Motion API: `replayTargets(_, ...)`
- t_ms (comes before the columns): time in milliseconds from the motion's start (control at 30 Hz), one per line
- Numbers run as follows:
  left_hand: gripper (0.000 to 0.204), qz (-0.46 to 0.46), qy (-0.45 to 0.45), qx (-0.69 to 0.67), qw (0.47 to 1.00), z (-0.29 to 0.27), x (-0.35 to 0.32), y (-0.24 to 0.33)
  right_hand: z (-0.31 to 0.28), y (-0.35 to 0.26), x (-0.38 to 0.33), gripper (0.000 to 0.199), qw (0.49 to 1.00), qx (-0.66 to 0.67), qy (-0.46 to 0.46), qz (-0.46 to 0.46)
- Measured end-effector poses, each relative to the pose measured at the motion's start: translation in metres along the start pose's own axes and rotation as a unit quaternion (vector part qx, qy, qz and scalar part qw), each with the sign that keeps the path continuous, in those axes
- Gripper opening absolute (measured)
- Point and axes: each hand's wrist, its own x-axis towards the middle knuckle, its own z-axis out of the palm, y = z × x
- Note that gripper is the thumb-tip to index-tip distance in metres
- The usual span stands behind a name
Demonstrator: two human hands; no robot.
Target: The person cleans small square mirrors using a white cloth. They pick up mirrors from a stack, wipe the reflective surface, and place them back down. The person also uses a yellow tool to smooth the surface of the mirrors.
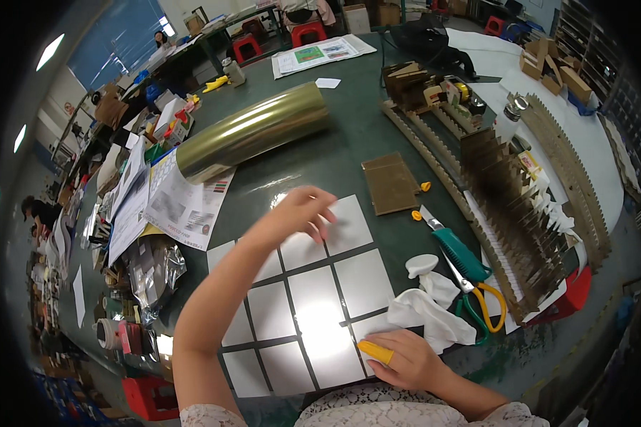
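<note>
Glossy white rectangular panels (271, 311) lie in a grid before me, with dark strips between them. My left hand (303, 213) is over the far panels, slightly blurred, its fingers loosely bent and apart with nothing seen in them. At the near right corner, my right hand (406, 361) rests on a panel, fingers stretched to the left. One of its fingers wears a yellow finger cot (377, 351). White gloves (431, 313) lie crumpled just beyond that hand. Beside them are scissors (486, 302) with yellow and green handles and a green-handled utility knife (459, 250).
A large roll of gold-tinted film (256, 132) lies across the far left. Flat brown sheets (392, 183) sit right of the panels, near yellow finger cots (425, 186). Long toothed-edge strips (506, 206) line the right side. Printed papers (189, 206) and clear plastic wrapping (153, 277) crowd the left.
</note>
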Motion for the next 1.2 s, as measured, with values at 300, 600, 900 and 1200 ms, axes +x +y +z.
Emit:
replayTargets(300,0.038,-0.107,-0.069,-0.091,0.988,0.065,0.049,-0.011,0.004,0.0,-0.01,0.027,0.999,0.0,0.039,-0.03)
replayTargets(600,0.018,-0.003,-0.011,-0.141,0.99,0.076,0.052,-0.017,0.001,-0.002,-0.007,0.025,0.998,-0.002,0.046,-0.039)
replayTargets(900,0.018,0.07,0.012,-0.169,0.983,0.079,-0.122,-0.009,0.003,0.0,-0.032,0.021,0.989,0.022,0.136,0.052)
replayTargets(1200,0.015,0.053,0.013,-0.252,0.966,0.127,-0.199,-0.068,-0.018,-0.031,0.02,0.064,0.873,0.372,0.168,0.266)
